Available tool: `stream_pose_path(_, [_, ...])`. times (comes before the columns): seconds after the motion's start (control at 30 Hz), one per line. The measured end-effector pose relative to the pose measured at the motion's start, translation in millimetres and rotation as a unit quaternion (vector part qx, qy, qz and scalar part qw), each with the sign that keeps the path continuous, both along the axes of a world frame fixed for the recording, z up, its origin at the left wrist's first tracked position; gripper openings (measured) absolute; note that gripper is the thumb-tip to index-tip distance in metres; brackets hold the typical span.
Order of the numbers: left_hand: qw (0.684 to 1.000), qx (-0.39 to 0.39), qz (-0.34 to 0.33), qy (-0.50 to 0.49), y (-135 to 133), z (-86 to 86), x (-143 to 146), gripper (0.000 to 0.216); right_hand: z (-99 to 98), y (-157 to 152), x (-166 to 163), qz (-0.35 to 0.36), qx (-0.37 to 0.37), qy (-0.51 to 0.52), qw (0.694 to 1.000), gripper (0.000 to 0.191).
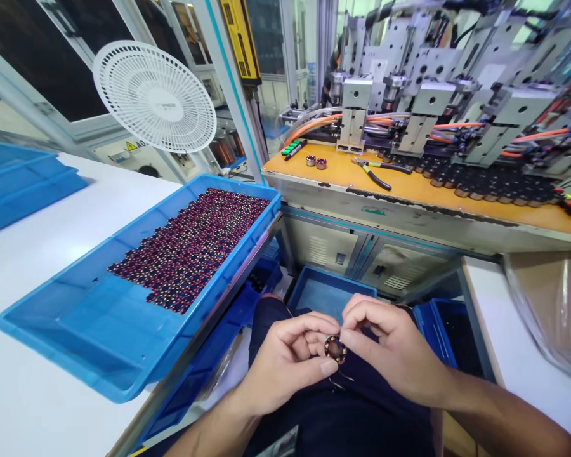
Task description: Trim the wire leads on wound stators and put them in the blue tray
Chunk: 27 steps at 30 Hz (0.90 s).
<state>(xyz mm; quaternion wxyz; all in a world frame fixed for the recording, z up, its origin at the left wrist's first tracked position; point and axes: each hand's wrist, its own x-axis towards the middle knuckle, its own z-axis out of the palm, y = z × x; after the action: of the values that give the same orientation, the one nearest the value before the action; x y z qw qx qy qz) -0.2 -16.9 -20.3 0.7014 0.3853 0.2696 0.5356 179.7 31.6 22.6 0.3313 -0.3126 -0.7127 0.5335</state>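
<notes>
Over my lap, my left hand (285,363) and my right hand (394,348) meet on one small round copper coil (335,349). The left thumb and fingers pinch its left and lower edge. The right hand's fingertips are closed on its right side, and thin wire ends hang below it. To the left, a blue tray (99,317) on the white table holds many similar dark red coils (195,244) packed in rows toward its far end.
A white fan (155,95) stands behind the tray. More blue trays (19,181) are stacked at far left. An orange-topped machine bench (409,184) ahead carries pliers (378,171), two loose coils (316,162) and a row of dark parts. Blue bins (328,292) sit below my knees.
</notes>
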Motion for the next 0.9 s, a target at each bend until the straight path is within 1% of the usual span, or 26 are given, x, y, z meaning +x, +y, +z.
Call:
stream_pose_path(0.13, [1.000,0.003,0.008,0.002,-0.8,1.7,-2.3,0.031,-8.9,0.3,5.6,-0.024,-0.117,-0.002,0.993,0.026])
stream_pose_path(0.2, [1.000,0.005,0.003,0.004,-0.7,2.0,-3.0,0.030,-9.1,2.8,12.0,-0.027,-0.149,-0.015,0.988,0.029])
stream_pose_path(0.27, [1.000,0.007,-0.008,0.003,-0.6,2.0,-3.0,0.031,-4.7,7.3,18.0,-0.024,-0.163,-0.016,0.986,0.026])
stream_pose_path(0.33, [1.000,0.002,-0.022,0.005,-0.4,1.8,-2.2,0.031,3.4,13.2,20.9,0.006,-0.153,-0.011,0.988,0.025])
stream_pose_path(0.43, [0.999,-0.013,-0.040,0.012,-0.5,2.0,-0.5,0.029,16.7,21.9,17.2,0.078,-0.104,-0.031,0.991,0.029])
stream_pose_path(0.53, [0.998,-0.026,-0.057,0.018,-2.1,2.0,-0.4,0.028,23.6,27.3,8.3,0.124,-0.059,-0.073,0.988,0.019])
stream_pose_path(0.6, [0.998,-0.030,-0.058,0.025,-4.0,1.5,-1.6,0.028,23.8,28.7,3.1,0.130,-0.045,-0.088,0.986,0.017])
stream_pose_path(0.73, [0.998,-0.030,-0.054,0.030,-7.0,-0.2,-4.4,0.030,20.2,28.2,-2.2,0.117,-0.045,-0.096,0.988,0.021])
stream_pose_path(0.9, [0.996,-0.043,-0.062,0.039,-6.6,-0.7,-5.1,0.031,19.9,25.1,-7.0,0.111,-0.038,-0.089,0.989,0.016])
